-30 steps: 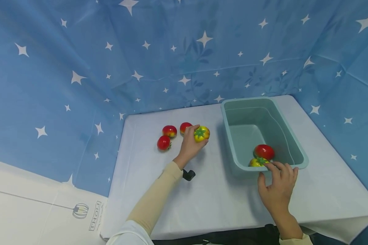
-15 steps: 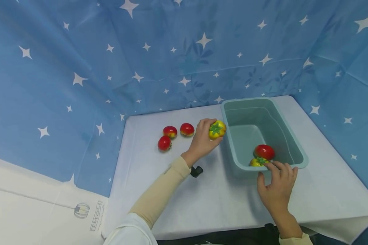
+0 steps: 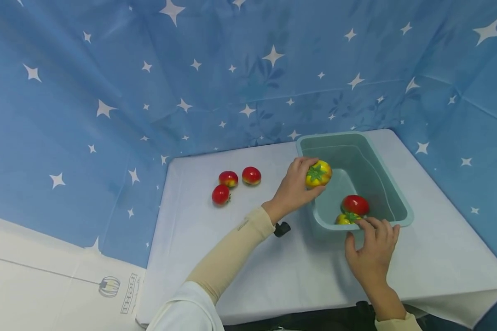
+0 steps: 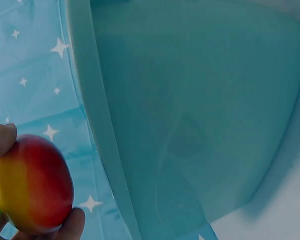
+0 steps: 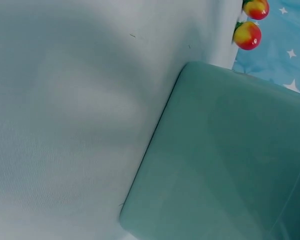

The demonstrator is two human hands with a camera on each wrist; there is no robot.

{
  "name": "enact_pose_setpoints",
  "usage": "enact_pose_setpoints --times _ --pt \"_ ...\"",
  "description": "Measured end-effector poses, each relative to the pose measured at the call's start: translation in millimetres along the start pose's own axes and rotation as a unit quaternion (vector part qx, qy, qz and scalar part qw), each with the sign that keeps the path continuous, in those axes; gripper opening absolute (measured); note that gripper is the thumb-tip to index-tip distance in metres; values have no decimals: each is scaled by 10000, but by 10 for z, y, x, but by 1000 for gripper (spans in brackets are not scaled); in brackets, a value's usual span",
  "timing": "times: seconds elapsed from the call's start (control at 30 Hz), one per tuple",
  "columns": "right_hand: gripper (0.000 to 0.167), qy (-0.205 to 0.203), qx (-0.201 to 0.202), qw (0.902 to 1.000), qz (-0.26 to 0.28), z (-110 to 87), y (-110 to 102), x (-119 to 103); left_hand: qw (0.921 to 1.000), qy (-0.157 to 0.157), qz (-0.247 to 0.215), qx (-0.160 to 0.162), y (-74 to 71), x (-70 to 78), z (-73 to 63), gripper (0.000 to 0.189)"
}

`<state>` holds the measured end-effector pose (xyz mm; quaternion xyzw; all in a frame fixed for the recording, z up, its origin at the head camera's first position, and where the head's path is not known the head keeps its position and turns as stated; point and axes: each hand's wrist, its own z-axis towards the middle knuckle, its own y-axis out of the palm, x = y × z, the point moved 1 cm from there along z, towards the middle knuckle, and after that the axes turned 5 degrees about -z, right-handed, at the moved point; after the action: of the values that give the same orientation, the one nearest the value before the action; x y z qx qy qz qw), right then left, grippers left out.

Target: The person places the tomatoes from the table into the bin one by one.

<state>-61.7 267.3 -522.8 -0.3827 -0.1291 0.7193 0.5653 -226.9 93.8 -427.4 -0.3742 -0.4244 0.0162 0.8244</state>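
Note:
My left hand holds a yellow-and-red tomato with a green star-shaped calyx, over the left rim of the teal bin. In the left wrist view, the thumb and fingers grip this glossy tomato at its edges. My right hand rests its fingers on the bin's front rim, with the thumb apart on the outside. Behind those fingertips, a red tomato and a yellow one lie inside the bin. The right wrist view shows the bin's outer wall, but not the hand.
Three red tomatoes, the left, middle and right ones, lie on the white-covered table. A blue curtain with white stars hangs behind and along the sides. A black wrist device shows under the left sleeve.
My left hand has carried the yellow-and-red tomato rightward, from beside the red tomatoes to over the bin's left side. The right hand has stayed at the front rim.

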Motion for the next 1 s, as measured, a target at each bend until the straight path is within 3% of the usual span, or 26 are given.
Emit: enact_pose_setpoints --times 0.27,0.57,1.0 --pt "39 31 -266 9995 -167 -4 -12 -14 9988 -172 -249 -375 155 87 48 70" --pt "38 10 -86 9998 -172 3 4 -9 9966 -169 20 -800 303 121 37 65" --pt "41 -98 32 9998 -155 4 28 -2 9961 -330 -265 -779 310 131 37 63"
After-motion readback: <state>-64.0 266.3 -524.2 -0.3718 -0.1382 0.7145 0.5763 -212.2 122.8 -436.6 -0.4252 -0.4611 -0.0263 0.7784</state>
